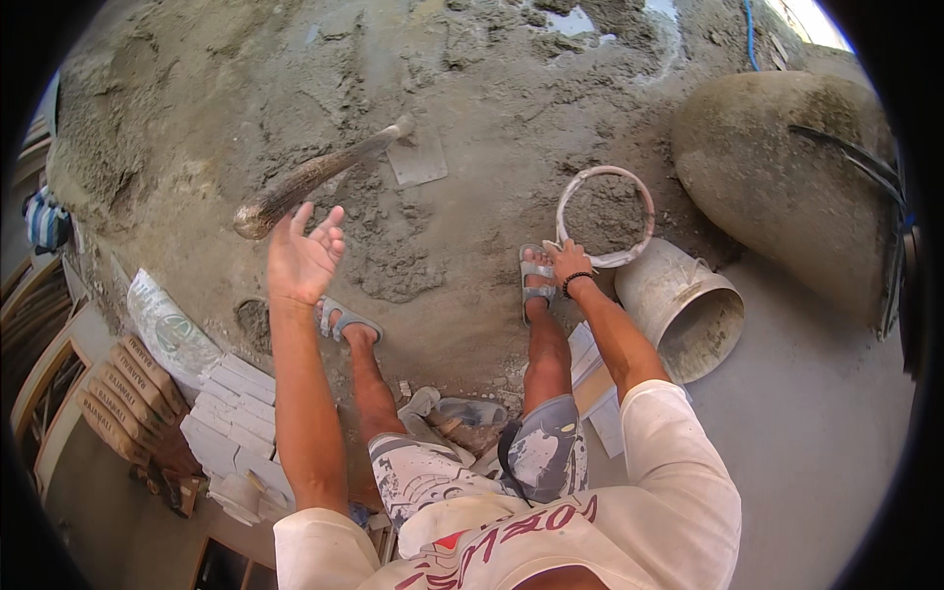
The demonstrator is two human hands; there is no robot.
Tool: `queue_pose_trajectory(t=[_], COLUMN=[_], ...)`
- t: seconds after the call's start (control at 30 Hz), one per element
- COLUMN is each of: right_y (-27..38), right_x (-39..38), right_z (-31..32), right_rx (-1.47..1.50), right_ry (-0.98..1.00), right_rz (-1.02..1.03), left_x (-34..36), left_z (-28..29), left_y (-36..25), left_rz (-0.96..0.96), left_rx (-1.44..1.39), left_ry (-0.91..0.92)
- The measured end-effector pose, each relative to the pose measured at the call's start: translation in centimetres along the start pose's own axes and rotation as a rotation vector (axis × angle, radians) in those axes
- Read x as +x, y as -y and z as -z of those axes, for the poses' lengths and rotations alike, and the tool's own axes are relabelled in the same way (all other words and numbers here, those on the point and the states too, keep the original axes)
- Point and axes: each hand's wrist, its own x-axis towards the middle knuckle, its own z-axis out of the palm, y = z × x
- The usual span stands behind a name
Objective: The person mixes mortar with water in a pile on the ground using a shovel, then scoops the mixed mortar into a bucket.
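Note:
My left hand [307, 258] is raised with its palm up and fingers spread, holding nothing. Just beyond its fingertips a thick wooden tool handle [320, 180] rises toward me; whether they touch, I cannot tell. The handle's thin far end meets a flat grey blade [418, 159] on the ground, like a hoe's. My right hand [570, 262], with a dark bead bracelet at the wrist, is closed on the lower left edge of a pale round rim [639, 254]. Grey, gritty material shows inside the rim; whether it is a loose hoop or a full bucket's top is unclear.
Wet grey mortar [393, 251] covers the ground ahead. At right lie a tipped bucket [703, 329] and a mixer drum [777, 177]. White blocks [231, 418], brown sacks [128, 393] and a white sack [172, 324] are stacked at left. My sandalled feet stand apart.

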Motion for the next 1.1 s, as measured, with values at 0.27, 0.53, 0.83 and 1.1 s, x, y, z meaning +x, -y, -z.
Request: queue_pose_trajectory(t=[0.27, 0.53, 0.83, 1.1], right_y=[-1.9, -10.1, 3.2, 23.2], right_x=[2.4, 7.9, -0.2, -7.6], right_z=[-0.4, 5.5, 4.8, 8.6], right_rx=[0.768, 0.865, 0.499, 1.161], right_ry=[-0.228, -0.289, 0.13, 0.386], right_rz=[0.026, -0.344, -0.028, -0.189], left_x=[-12.3, -23.4, -26.3, -26.8], left_z=[25.9, 40.2, 44.8, 48.2], left_y=[9.2, 12.9, 16.6, 13.4], left_rz=[0.074, 0.07, -0.039, -0.073], left_rx=[0.434, 0.381, 0.165, 0.285], left_ry=[-0.67, -0.954, -0.835, -0.721])
